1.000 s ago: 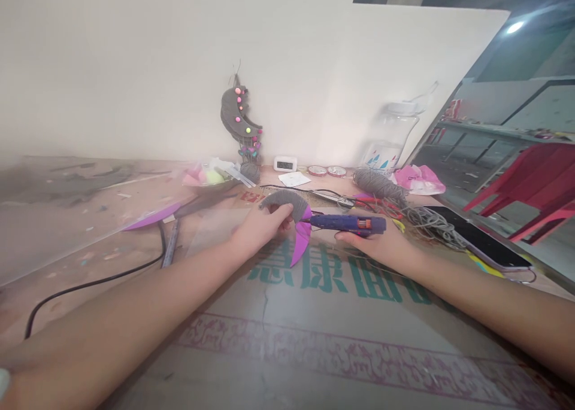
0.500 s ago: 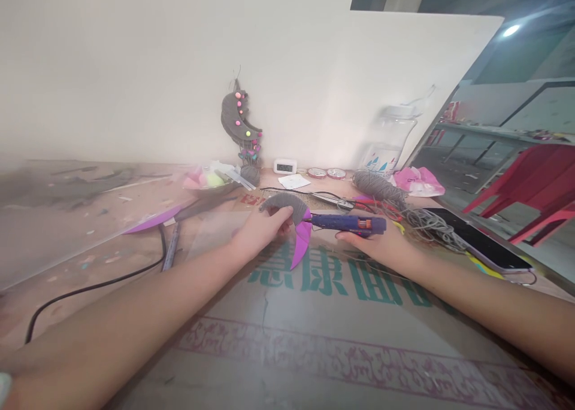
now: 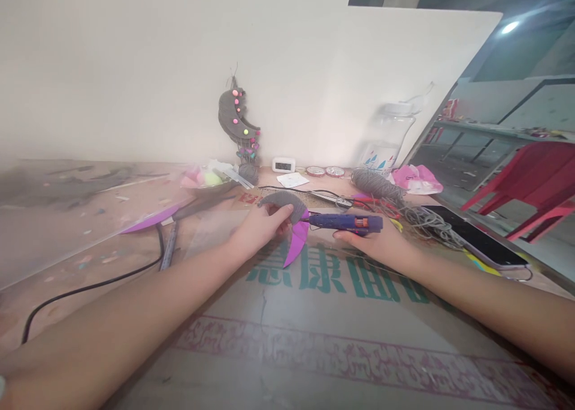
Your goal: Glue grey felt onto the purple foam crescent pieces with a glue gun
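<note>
My left hand [image 3: 269, 222] pinches a crescent moon cutout [image 3: 297, 242]. Grey yarn is wound round its upper part, while the lower tip shows bare purple. In my right hand [image 3: 375, 245] is a dark blue glue gun [image 3: 344, 221], held sideways with its nozzle pointing left. The nozzle tip is at the edge of the wound yarn, where grey meets purple; whether it touches cannot be made out. Both hands are above a printed cardboard sheet [image 3: 287, 332].
At the back, a finished grey moon with pompoms [image 3: 231, 117] leans on the wall. A small digital clock [image 3: 284, 165], a plastic bottle [image 3: 389, 134], a grey yarn skein [image 3: 380, 185] and a pink bag [image 3: 417, 179] stand behind. A phone [image 3: 476, 236] lies right; a black cable [image 3: 90, 287] runs left.
The purple tip of the crescent has swung slightly left. Both hands keep their holds, and the glue gun stays at the yarn's edge. The whole view has shifted a little.
</note>
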Demonstrator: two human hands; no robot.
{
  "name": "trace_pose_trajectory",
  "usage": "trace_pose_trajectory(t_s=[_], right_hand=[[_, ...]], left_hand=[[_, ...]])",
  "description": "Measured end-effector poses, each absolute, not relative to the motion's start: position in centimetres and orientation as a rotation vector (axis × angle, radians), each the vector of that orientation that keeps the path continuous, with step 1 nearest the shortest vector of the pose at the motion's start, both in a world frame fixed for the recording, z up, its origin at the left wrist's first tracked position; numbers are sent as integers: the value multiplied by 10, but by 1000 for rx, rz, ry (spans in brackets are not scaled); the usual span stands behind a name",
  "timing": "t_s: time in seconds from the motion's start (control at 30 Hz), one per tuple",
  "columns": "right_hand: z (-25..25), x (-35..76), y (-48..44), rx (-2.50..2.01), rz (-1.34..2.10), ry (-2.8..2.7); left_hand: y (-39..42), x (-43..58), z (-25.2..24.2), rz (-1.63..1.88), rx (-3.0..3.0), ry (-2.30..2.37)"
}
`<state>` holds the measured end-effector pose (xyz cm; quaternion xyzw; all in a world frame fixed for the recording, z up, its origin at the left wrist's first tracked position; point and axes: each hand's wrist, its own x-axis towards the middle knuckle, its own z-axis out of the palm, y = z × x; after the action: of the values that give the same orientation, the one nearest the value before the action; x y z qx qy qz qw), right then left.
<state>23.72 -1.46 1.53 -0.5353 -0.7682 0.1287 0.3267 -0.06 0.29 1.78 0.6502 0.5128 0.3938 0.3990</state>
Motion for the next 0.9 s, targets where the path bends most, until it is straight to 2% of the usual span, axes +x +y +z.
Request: trace_pose_trajectory(t_s=[0.9], right_hand=[[13,239,-9,-1410,554,-1789]], left_hand=[[5,-4,14,1005,1702,1336]])
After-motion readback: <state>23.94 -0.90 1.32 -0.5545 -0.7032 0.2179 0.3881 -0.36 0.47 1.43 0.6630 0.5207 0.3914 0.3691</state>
